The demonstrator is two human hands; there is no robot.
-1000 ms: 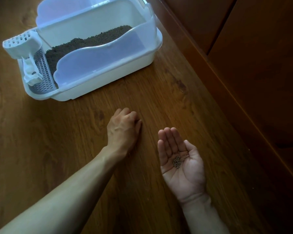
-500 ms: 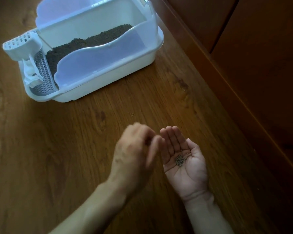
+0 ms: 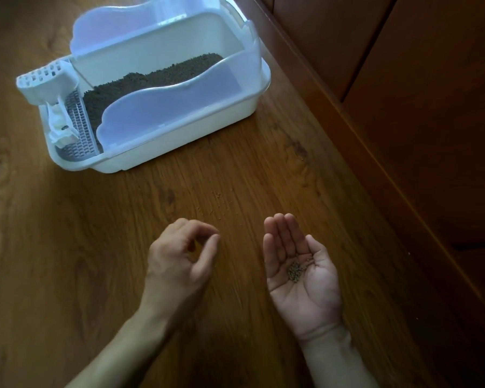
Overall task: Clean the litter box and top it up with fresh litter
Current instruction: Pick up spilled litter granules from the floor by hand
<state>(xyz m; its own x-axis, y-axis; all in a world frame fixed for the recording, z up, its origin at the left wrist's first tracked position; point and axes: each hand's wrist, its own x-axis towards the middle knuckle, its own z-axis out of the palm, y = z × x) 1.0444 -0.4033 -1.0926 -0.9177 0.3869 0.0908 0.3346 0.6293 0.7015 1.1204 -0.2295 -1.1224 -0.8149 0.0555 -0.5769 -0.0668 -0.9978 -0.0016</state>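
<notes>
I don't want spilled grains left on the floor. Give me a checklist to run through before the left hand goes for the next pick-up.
1. Right hand palm up and level: ok.
2. Collected litter grains resting in the palm, not at its edge: ok.
3. Left hand fingertips empty: cannot tell.
4. Stray grains on the floor all gathered: not ok.
5. Litter box open on top for tipping the grains in: ok.

Litter pellets [image 3: 295, 270] in upturned right palm [image 3: 305, 278]
</notes>
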